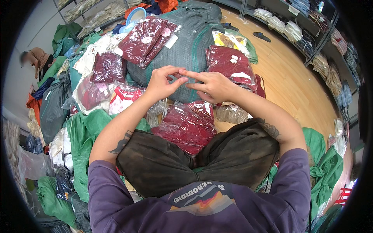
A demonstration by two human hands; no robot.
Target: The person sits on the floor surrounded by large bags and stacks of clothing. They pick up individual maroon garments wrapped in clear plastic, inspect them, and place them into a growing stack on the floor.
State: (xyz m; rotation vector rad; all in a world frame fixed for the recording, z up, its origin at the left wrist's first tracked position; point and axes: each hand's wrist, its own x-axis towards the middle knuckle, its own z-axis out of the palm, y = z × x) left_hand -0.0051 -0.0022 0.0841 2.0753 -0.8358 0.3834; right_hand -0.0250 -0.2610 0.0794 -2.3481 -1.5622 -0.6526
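Observation:
My left hand [166, 81] and my right hand [212, 86] are raised in front of me, with their fingertips meeting or nearly so. No object shows in either hand, and the fingers are apart. Below them, a dark red garment in a clear plastic bag [186, 125] lies by my crossed legs. Behind the hands bulges a large grey-green woven sack [186, 43]. On its left side rest bagged dark red garments [142, 40]. To the right of my right hand is a stack of bagged dark red garments [230, 64].
Green woven sacks [84, 145] and bagged clothes [93, 93] are heaped at the left. A person [40, 59] bends over by the far left wall. Metal shelves [291, 38] with bundled garments line the right. Slippers [261, 37] lie on the wooden floor [291, 84].

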